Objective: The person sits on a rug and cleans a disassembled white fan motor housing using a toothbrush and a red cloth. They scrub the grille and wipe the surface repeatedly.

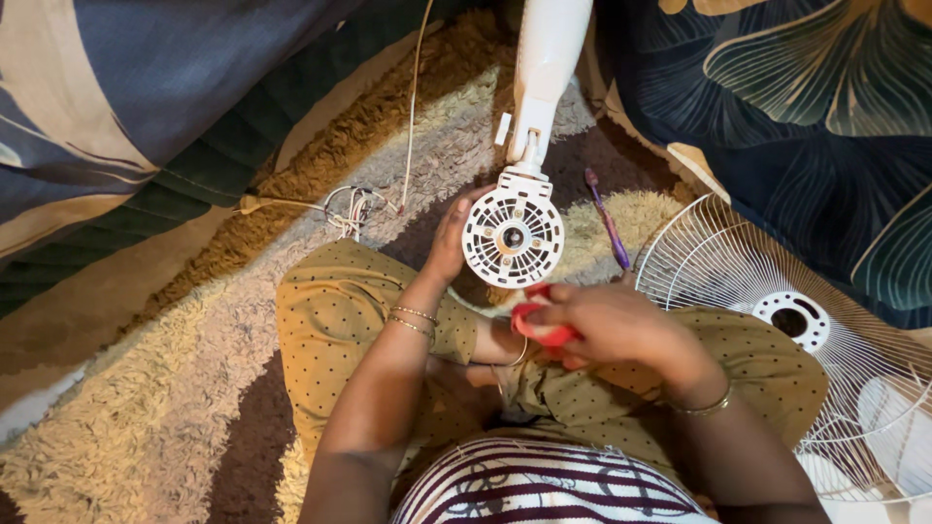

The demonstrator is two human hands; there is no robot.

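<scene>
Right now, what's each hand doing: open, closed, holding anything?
Left hand: open, resting against the side of the white fan motor head.
Right hand: closed around a red cloth.

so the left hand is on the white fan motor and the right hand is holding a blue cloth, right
Not quite: the cloth in the right hand is red, not blue. The head view shows it. The left hand does rest against the white fan motor.

Shaggy rug (146, 408) underneath, bearing 1 wire grille (723, 257), 1 purple screwdriver (608, 221), coiled cord (348, 207), patterned cushions (815, 116) at edges.
</scene>
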